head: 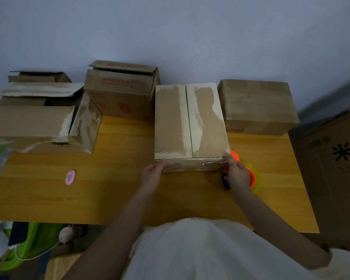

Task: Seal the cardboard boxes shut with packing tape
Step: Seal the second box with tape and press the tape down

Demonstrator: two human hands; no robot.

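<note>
Left hand (152, 174): fingers loosely curled, thumb and fingertips pressed to near left corner of centre box (190, 122); nothing enclosed. Right hand (235, 172): fingertips against near right corner of same box, where clear tape (210, 163) glints across front face; whether fingers pinch tape end or merely press it down cannot be told. Orange and yellow tape dispenser (255, 178) just behind right hand, partly hidden; held or simply lying on table (119, 188), not discernible.

Centre box: mid-table, flaps closed, seam running away from body, no tape visible along seam.

Likely faults from here:
- Tape wrinkling or lifting at corners if pressed unevenly; torn paper patches on flaps offer poor adhesion.
- Box sliding on smooth table under one-sided pressure.
- Flaps springing apart if seam left untaped while hands release.
- Dispenser knocked toward table edge by right wrist.

Outward: pink cutter (70, 177) well left of hands. Open boxes (49, 118) at far left, another open box (121, 91) behind, taped box (259, 106) at far right.
</note>
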